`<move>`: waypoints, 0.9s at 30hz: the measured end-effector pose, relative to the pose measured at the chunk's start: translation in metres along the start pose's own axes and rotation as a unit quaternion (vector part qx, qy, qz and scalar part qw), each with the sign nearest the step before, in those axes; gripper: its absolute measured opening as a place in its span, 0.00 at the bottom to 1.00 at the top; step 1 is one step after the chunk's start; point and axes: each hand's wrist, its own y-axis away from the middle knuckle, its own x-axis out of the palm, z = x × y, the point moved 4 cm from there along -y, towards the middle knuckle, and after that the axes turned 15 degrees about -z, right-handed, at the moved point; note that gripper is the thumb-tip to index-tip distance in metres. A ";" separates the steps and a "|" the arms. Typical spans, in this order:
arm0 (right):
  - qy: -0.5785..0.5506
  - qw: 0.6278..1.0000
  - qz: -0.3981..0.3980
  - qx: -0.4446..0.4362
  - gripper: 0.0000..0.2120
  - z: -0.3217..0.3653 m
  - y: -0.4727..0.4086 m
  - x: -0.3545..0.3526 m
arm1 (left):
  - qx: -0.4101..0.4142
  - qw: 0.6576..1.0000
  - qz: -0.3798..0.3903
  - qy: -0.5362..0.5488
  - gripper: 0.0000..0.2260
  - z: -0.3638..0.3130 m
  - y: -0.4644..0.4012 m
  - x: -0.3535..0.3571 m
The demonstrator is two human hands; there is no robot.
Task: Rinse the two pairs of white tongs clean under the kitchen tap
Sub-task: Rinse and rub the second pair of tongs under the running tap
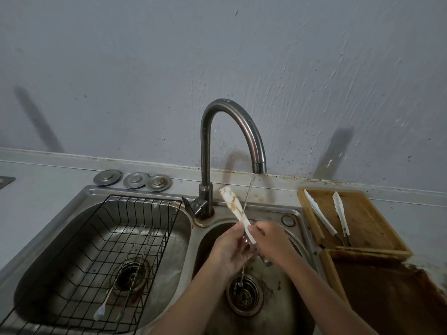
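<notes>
Two hands meet over the right basin: your left hand (232, 240) and right hand (268, 238) both pinch the lower part of the stained tongs (235, 211), fingers curled round them. The soiled end points up toward 11 o'clock, brown streaks plain on it, and the stream (249, 192) from the tap (229, 131) crosses the tongs just above your fingers.

Most of the dirt sits above where the water strikes, so as I judge it, the streaks could stay put unless you bring that end down into the flow. Wet plastic in a fingertip pinch may slip; a drop would land near the drain (244, 294) at 6 o'clock, among the basin's grime. Water hitting the tilted arm could also splash off toward the board (377, 228) at 3 o'clock.

On that board lie the other tongs (319, 213), arms splayed, well apart from the sink. Whether they are washed I cannot tell; splash or a mix-up could spoil them.

At 9 o'clock, the left basin holds a wire rack (116, 238) with thin utensils in it.
</notes>
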 end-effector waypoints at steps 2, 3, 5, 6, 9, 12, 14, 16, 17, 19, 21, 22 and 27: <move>-0.075 0.995 0.051 0.027 0.07 0.001 0.001 0.003 | 0.055 0.998 -0.026 -0.021 0.13 -0.012 -0.005 -0.002; -0.114 0.990 0.069 0.036 0.06 0.002 0.002 0.004 | 0.084 0.996 -0.030 -0.029 0.12 -0.018 -0.005 -0.003; -0.161 0.984 0.060 0.044 0.08 0.006 -0.001 0.006 | 0.131 0.990 -0.031 -0.048 0.11 -0.030 -0.004 -0.001; -0.165 0.984 0.042 0.045 0.08 0.009 -0.004 0.006 | 0.146 0.987 -0.034 -0.057 0.11 -0.034 -0.005 0.001; -0.191 0.980 -0.009 0.052 0.10 0.019 -0.009 0.007 | 0.166 0.984 -0.033 -0.059 0.12 -0.043 -0.005 0.003; -0.192 0.980 0.028 0.043 0.06 0.024 -0.010 0.009 | 0.155 0.987 -0.018 -0.033 0.11 -0.045 -0.004 0.000; -0.203 0.976 0.070 0.048 0.05 0.022 -0.008 0.012 | 0.150 0.989 -0.003 -0.018 0.09 -0.046 -0.002 -0.002; -0.210 0.973 0.079 0.056 0.08 0.017 -0.005 0.014 | 0.145 0.989 0.002 -0.022 0.09 -0.042 -0.003 -0.004; -0.210 0.974 0.071 0.054 0.07 0.017 -0.003 0.014 | 0.142 0.989 0.002 -0.032 0.09 -0.039 -0.004 -0.004; -0.186 0.981 0.042 0.043 0.02 0.014 0.001 0.013 | 0.141 0.988 0.007 -0.055 0.12 -0.033 -0.005 -0.003; -0.142 0.990 -0.009 0.019 0.08 0.012 0.003 0.007 | 0.139 0.988 0.023 -0.059 0.15 -0.032 -0.005 -0.003; -0.107 0.994 -0.024 -0.007 0.11 0.011 0.004 0.004 | 0.136 0.989 0.029 -0.056 0.13 -0.031 -0.003 -0.004; 0.059 0.996 0.021 -0.068 0.08 0.004 0.008 -0.010 | 0.098 0.995 -0.004 0.012 0.11 -0.021 -0.003 -0.008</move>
